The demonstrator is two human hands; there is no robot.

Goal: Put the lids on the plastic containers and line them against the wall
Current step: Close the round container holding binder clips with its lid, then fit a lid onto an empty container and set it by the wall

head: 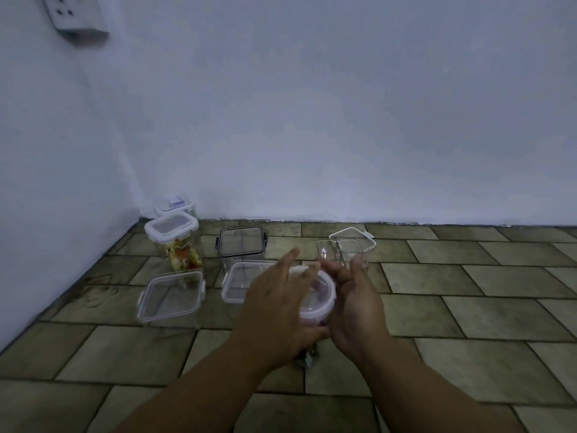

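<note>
A round clear container [317,303] with a pinkish-rimmed lid on top is held above the tiled floor between both hands. My left hand [274,304] lies over the lid with straight, slightly blurred fingers and its thumb below the rim. My right hand [356,307] cups the container's right side, thumb at the lid's far edge. Behind them stands an open clear square container [331,251], with a loose clear lid [359,237] leaning against it. Much of the round container's body is hidden by my hands.
In the left corner by the wall [312,120] stand a small lidded box [175,204] and a tall lidded jar of colourful contents [173,232]. A dark-rimmed container [242,242] and two clear lidded boxes [171,295] [239,281] sit nearer. Bare tiles stretch to the right.
</note>
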